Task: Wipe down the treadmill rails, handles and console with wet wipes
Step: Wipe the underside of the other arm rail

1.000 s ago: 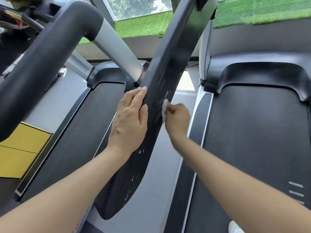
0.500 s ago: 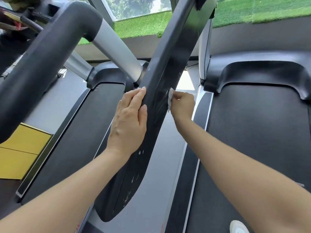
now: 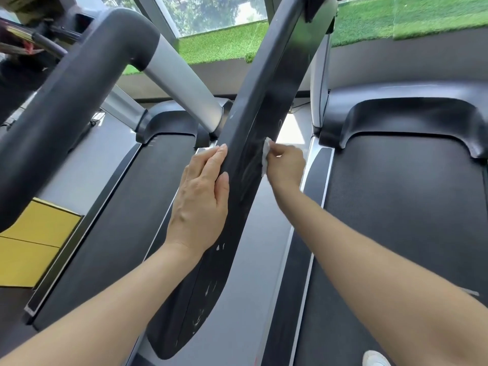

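While the left hand (image 3: 200,204) lies flat along the near edge of the black treadmill rail (image 3: 253,143), its fingers (image 3: 211,165) straight and pressed together, the right hand (image 3: 286,167) works on the rail's far side with a small white wet wipe (image 3: 265,157) pinched in its curled fingers and held against the dark surface. The rail runs diagonally through the middle of the view, from the upper right down to a rounded end near the person, between two treadmill belts (image 3: 396,220). Its lower stretch shows pale scuffs and smears (image 3: 208,291), so that part looks not yet cleaned.

The rail looks rigid and fixed to the frame, so it should bear firm pressure without giving; its smooth finish may turn slick where it is damp, which makes the flat bracing palm a sensible hold. The wipe is thin, soft and limp. Bunched in the fingertips it covers only a narrow strip, and it may fold or slip out under hard rubbing. Spreading it under more of the fingers would probably clean a wider band. A thick padded handle (image 3: 79,96) crosses the upper left.
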Motion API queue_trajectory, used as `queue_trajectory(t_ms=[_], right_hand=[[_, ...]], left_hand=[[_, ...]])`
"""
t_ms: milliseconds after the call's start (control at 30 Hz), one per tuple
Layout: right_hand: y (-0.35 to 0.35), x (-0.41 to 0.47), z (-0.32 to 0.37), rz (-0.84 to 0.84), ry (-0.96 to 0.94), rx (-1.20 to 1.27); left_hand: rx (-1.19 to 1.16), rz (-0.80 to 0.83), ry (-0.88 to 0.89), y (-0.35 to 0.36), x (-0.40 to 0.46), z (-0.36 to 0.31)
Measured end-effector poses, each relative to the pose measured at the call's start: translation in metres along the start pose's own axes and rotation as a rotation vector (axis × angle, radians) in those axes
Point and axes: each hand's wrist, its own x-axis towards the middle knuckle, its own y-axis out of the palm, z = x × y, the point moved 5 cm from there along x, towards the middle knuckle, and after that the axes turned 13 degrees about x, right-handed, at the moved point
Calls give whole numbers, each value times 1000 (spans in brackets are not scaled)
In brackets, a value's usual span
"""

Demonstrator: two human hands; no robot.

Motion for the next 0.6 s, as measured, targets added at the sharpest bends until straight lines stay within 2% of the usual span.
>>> queue_trajectory(t_ms=[167,267,333,467,533,600], right_hand=[[-1,-97,20,143,-236,165],[-4,-90,28,146,-326,181],[1,-54,29,97,-310,114],[2,11,9,-27,16,22],[4,-9,18,-7,-26,40],[7,-49,30,58,-192,102]], left_hand=[[-7,-11,-3,-1,1,1],[-3,0,-9,-1,0,0],[-2,3,-10,-1,0,0],[-10,7,-20,-1,-1,0],[-18,4,-18,-1,0,0],[-17,-3,-16,-1,0,1]])
